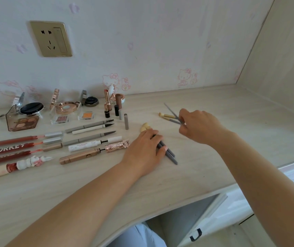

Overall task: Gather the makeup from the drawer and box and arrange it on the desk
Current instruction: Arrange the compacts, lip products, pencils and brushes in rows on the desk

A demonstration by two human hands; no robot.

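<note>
Your left hand (145,148) lies on the desk (214,175), fingers curled over a pair of grey-handled brushes (169,154), pinning them so they don't roll; their pale bristle heads (145,127) poke out past your fingertips. Your right hand (199,126) hovers just beside it, pinching a few thin brushes (171,112) by the handles, one crossed over the others. Looks like you're sorting them before laying them down.

The rest of the makeup sits in rows to the left, so the layout reads as grouped by type. Compacts (65,106) and a cushion puff (32,108) stand open along the wall. The eyeshadow palette (24,123) and small pans lie in front. Lipsticks (108,104) stand upright. Lip glosses (16,141), liners (89,127) and mascaras (82,155) lie side by side, caps off, tips pointing right.

The brushes probably go on the bare stretch right of that, which leaves them as the last group. The drawer (196,234) below the desk edge shows only its handle; I can't tell whether anything's left inside. No box in view.
</note>
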